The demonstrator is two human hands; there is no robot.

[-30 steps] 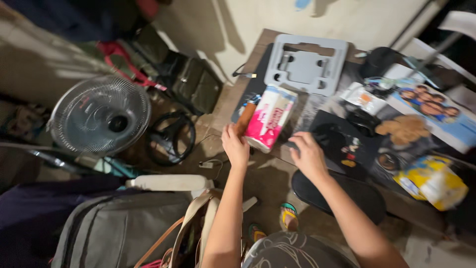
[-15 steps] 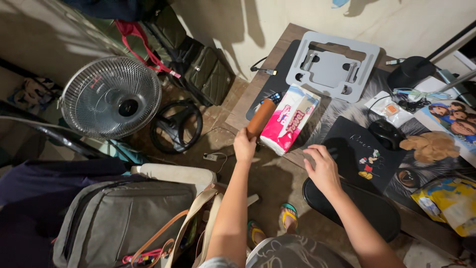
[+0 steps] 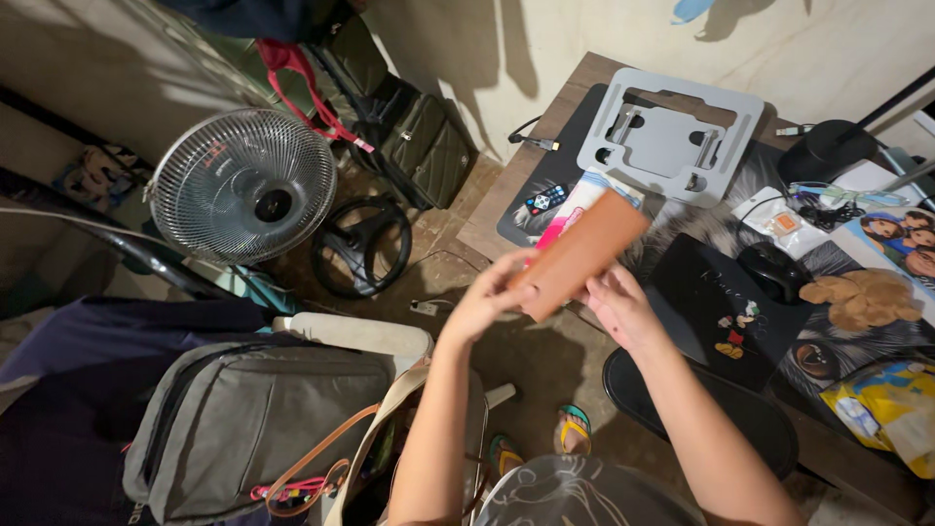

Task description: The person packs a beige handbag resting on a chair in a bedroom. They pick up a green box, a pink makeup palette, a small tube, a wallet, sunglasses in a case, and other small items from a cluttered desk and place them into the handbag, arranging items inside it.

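My left hand (image 3: 484,299) and my right hand (image 3: 617,304) both grip a long flat orange-brown case (image 3: 581,252), lifted above the desk's near edge and tilted up to the right. Behind the case, partly hidden, lies a pink and white tissue pack (image 3: 565,208). A small dark remote (image 3: 545,200) lies on the desk mat just left of the pack. A grey laptop stand (image 3: 672,132) sits farther back on the desk.
The wooden desk (image 3: 487,215) also holds a black mouse (image 3: 775,270), a black mouse pad (image 3: 706,302), a brown soft toy (image 3: 863,297) and a yellow packet (image 3: 884,409). On the floor stand a fan (image 3: 243,186), a steering wheel (image 3: 361,246) and a grey backpack (image 3: 234,419).
My left hand has lifted the orange-brown case off the desk beside the tissue pack. My right hand left the mouse pad and took hold of the case too.
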